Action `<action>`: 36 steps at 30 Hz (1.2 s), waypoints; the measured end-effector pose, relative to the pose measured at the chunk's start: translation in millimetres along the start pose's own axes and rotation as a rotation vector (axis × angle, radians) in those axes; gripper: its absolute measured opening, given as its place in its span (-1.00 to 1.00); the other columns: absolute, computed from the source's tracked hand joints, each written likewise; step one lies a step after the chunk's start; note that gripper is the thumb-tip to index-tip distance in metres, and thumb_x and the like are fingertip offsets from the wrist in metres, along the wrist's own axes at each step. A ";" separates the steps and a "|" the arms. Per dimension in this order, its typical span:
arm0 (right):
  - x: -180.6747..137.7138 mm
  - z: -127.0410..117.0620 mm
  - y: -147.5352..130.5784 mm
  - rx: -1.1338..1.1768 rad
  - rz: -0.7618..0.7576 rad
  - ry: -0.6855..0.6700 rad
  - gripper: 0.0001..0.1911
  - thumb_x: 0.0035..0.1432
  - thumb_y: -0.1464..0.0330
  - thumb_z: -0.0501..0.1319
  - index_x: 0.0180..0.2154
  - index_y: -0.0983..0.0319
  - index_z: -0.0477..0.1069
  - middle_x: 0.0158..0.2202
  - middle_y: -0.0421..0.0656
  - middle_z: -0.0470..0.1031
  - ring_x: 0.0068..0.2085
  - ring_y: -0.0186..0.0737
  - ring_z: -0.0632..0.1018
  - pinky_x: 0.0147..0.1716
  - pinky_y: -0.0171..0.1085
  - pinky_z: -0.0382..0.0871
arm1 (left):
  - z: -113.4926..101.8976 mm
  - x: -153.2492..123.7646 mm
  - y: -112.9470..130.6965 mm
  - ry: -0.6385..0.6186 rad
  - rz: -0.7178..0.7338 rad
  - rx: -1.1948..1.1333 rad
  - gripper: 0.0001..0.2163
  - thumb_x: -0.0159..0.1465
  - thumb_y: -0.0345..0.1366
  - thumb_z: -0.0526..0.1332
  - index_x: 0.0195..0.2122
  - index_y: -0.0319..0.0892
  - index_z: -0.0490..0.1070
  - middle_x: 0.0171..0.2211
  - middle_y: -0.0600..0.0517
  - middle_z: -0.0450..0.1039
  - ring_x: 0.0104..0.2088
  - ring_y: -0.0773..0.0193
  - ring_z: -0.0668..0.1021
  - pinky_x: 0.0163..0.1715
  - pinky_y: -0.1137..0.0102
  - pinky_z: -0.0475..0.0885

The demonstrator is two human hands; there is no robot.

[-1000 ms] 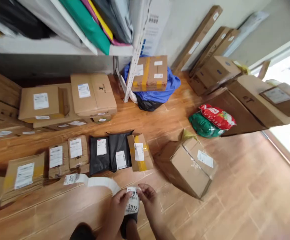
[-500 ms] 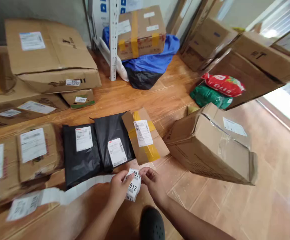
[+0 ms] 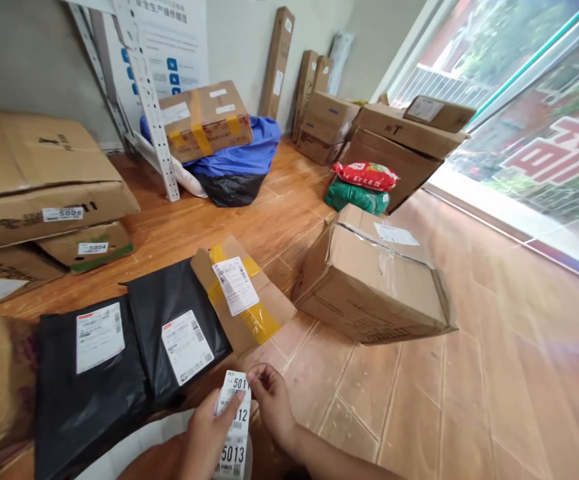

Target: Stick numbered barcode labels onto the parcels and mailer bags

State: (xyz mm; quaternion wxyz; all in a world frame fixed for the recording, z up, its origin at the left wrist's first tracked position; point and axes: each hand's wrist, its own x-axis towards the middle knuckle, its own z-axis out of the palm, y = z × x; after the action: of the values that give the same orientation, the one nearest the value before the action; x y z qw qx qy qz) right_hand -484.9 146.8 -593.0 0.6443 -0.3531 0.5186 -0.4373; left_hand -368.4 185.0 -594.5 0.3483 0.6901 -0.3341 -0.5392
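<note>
My left hand (image 3: 213,427) grips a strip of printed number labels (image 3: 234,453), thumb across its face; 5013 reads clearly on the lowest one. At the strip's upper right corner my right hand (image 3: 272,403) pinches the edge of the 5011 label between thumb and fingers. White backing paper (image 3: 144,437) trails off to the left below my hands. Just beyond lie a flat cardboard parcel (image 3: 269,313) with yellow tape and two black plastic mailers (image 3: 144,300) (image 3: 59,387), all bearing white shipping labels.
A large carton (image 3: 369,293) stands on the wooden floor to the right. Behind it are a red bag (image 3: 366,176) on a green bag (image 3: 356,198) and stacked boxes (image 3: 404,127). Cartons labelled 5008 and 5004 (image 3: 102,248) sit left, near a metal shelf post (image 3: 154,113).
The view has swung right and up, bringing the glass door into sight. My hands still hold the label strip, now hanging straighter with 5013 readable.
</note>
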 end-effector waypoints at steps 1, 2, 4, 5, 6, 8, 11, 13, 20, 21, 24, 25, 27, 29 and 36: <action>3.4 -2.1 4.6 0.007 -0.013 0.008 -0.59 -0.20 0.06 0.38 -0.55 0.25 0.37 -0.58 -0.27 0.38 -0.50 -0.35 0.37 -0.46 -0.33 0.26 | 1.7 -3.1 -4.0 -0.034 0.006 0.011 -0.54 0.01 0.14 0.15 -0.35 -0.20 0.44 -0.50 0.02 0.53 -0.42 0.13 0.53 -0.41 0.35 0.36; 9.2 -6.3 7.9 0.014 -0.026 0.017 -0.60 -0.21 0.06 0.39 -0.56 0.25 0.37 -0.59 -0.27 0.38 -0.51 -0.35 0.36 -0.47 -0.34 0.25 | 2.9 -6.0 -7.3 -0.067 0.015 0.028 -0.54 0.03 0.13 0.13 -0.33 -0.20 0.45 -0.47 0.02 0.55 -0.40 0.12 0.54 -0.39 0.35 0.38; 26.2 -22.4 8.3 0.035 -0.060 0.045 -0.59 -0.21 0.05 0.37 -0.57 0.24 0.35 -0.60 -0.29 0.36 -0.53 -0.36 0.34 -0.49 -0.35 0.23 | 3.2 -12.4 -11.5 -0.118 0.032 0.077 -0.61 0.03 0.09 0.15 -0.47 -0.18 0.45 -0.56 0.03 0.51 -0.47 0.13 0.52 -0.45 0.36 0.36; 35.9 -34.1 4.9 0.047 -0.081 0.067 -0.59 -0.20 0.03 0.35 -0.56 0.23 0.34 -0.61 -0.30 0.36 -0.54 -0.37 0.34 -0.50 -0.35 0.22 | 1.7 -16.3 -12.0 -0.142 0.045 0.124 -0.65 0.02 0.06 0.18 -0.57 -0.16 0.42 -0.62 0.04 0.47 -0.52 0.14 0.49 -0.50 0.36 0.33; 45.5 -47.4 -0.3 0.060 -0.106 0.095 -0.58 -0.17 0.01 0.33 -0.56 0.22 0.33 -0.60 -0.32 0.35 -0.54 -0.38 0.33 -0.50 -0.36 0.21 | -1.1 -20.4 -11.2 -0.163 0.073 0.198 -0.67 0.01 0.03 0.21 -0.63 -0.14 0.39 -0.66 0.05 0.44 -0.55 0.16 0.47 -0.52 0.36 0.30; 62.3 -73.7 -13.3 0.070 -0.132 0.102 -0.59 -0.18 0.03 0.34 -0.56 0.22 0.31 -0.62 -0.34 0.32 -0.56 -0.40 0.31 -0.51 -0.38 0.20 | -9.8 -27.8 -4.7 -0.181 0.225 0.397 -0.72 0.06 -0.03 0.22 -0.64 -0.12 0.41 -0.64 0.04 0.45 -0.53 0.16 0.48 -0.50 0.36 0.32; 79.6 -95.8 -25.3 0.054 -0.143 0.043 -0.59 -0.24 0.11 0.41 -0.49 0.22 0.32 -0.58 -0.32 0.38 -0.54 -0.39 0.36 -0.49 -0.37 0.24 | -25.1 -29.1 18.7 -0.077 0.656 0.661 -0.78 0.19 -0.10 0.14 -0.46 -0.03 0.51 -0.31 -0.04 0.54 -0.26 0.11 0.54 -0.25 0.29 0.44; 87.6 -93.5 -23.0 0.032 -0.152 0.014 -0.58 -0.27 0.13 0.43 -0.47 0.22 0.30 -0.56 -0.31 0.41 -0.52 -0.38 0.40 -0.44 -0.34 0.29 | -31.2 -21.3 40.4 0.053 0.890 0.763 -0.81 0.21 -0.18 0.14 -0.44 0.00 0.52 0.07 -0.07 0.38 0.05 0.00 0.41 -0.01 0.13 0.37; 98.9 -60.4 3.7 -0.111 -0.254 0.086 -0.45 -0.23 -0.02 0.34 -0.31 0.16 0.21 -0.44 -0.26 0.41 -0.39 -0.23 0.49 -0.32 -0.15 0.42 | -22.2 7.9 76.3 -0.029 0.927 0.875 -0.79 0.24 -0.31 0.09 -0.50 -0.13 0.46 0.31 -0.06 0.00 0.30 -0.10 0.02 0.11 -0.05 0.25; 99.1 -60.7 3.9 -0.151 -0.281 0.122 -0.42 -0.24 -0.02 0.34 -0.27 0.16 0.20 -0.39 -0.23 0.41 -0.34 -0.18 0.50 -0.28 -0.10 0.43 | -20.6 8.5 73.3 -0.046 0.904 0.871 -0.78 0.24 -0.32 0.09 -0.52 -0.14 0.45 0.31 -0.07 0.00 0.30 -0.09 0.00 0.11 -0.04 0.26; 102.3 -69.2 -6.1 -0.300 -0.391 0.235 -0.24 -0.35 0.05 0.43 -0.14 0.20 0.20 -0.10 0.01 0.35 -0.05 0.04 0.42 -0.04 0.11 0.29 | -16.5 8.2 60.8 -0.017 0.855 0.838 -0.75 0.25 -0.33 0.07 -0.54 -0.15 0.43 0.33 -0.08 -0.07 0.30 -0.12 0.01 0.12 -0.05 0.25; 105.0 -73.0 -12.6 -0.339 -0.435 0.258 -0.15 -0.42 0.09 0.47 -0.08 0.22 0.19 0.01 0.08 0.28 0.06 0.11 0.33 0.06 0.15 0.18 | -14.8 8.3 57.4 0.011 0.846 0.818 -0.76 0.25 -0.32 0.07 -0.51 -0.15 0.44 0.34 -0.09 -0.11 0.29 -0.12 0.04 0.13 -0.05 0.25; 112.5 -79.9 -27.9 -0.484 -0.545 0.212 -0.01 -0.45 0.15 0.50 0.05 0.26 0.15 0.15 0.17 0.14 0.20 0.15 0.16 0.18 0.15 -0.01 | -9.5 10.0 53.6 0.077 0.843 0.777 -0.80 0.26 -0.33 0.07 -0.41 -0.16 0.47 0.35 -0.11 -0.19 0.27 -0.12 0.10 0.13 -0.03 0.26; 120.6 -84.3 -42.0 -0.671 -0.647 0.084 0.00 -0.37 0.16 0.48 0.10 0.28 0.13 0.17 0.16 0.17 0.21 0.13 0.19 0.19 0.11 0.01 | -1.8 13.3 53.3 0.126 0.850 0.751 -0.82 0.25 -0.34 0.08 -0.34 -0.17 0.48 0.36 -0.13 -0.28 0.25 -0.15 0.15 0.13 -0.02 0.27; 126.5 -84.8 -66.1 -0.927 -0.803 -0.045 -0.41 -0.01 0.20 0.32 0.06 0.20 0.27 0.00 0.05 0.43 0.02 0.06 0.44 0.02 0.06 0.31 | 23.5 27.7 46.7 0.245 0.829 0.631 -0.81 0.24 -0.40 0.07 -0.32 -0.18 0.50 0.36 0.09 -0.62 0.30 -0.22 -0.04 0.18 -0.07 0.16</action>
State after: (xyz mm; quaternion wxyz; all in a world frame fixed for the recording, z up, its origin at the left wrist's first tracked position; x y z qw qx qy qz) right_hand -570.8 4.7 -596.4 0.2192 -0.7736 0.4675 -0.3674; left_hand -389.9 134.0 -573.5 0.3443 0.6293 -0.6814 -0.1452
